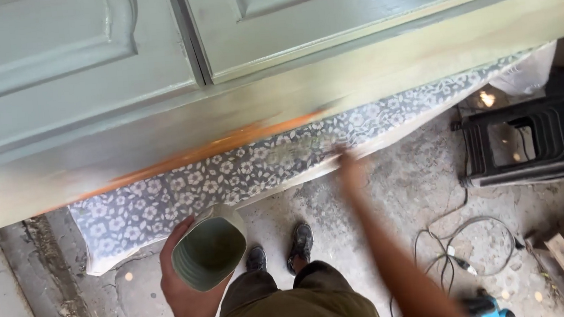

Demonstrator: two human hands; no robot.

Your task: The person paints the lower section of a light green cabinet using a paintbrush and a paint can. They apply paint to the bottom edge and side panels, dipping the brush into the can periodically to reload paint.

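Green paint seen in cut-open container [210,252], gripped around its side by left hand [183,283], held low before cabinet [153,88]. Right hand [347,166] blurred in motion against cabinet's lower rail [303,88]; grip and any tool cannot be told. Rail judged mid-coat: bare orange wood strip [226,143] left uncovered. Patterned sheet [229,177] spread on floor [380,197] beneath. Next stroke judged to call for coverage of bare strip, container kept level.

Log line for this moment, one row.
left hand: holds green paint tub | right hand: blurred at cabinet edge, grip unclear | floral cloth below
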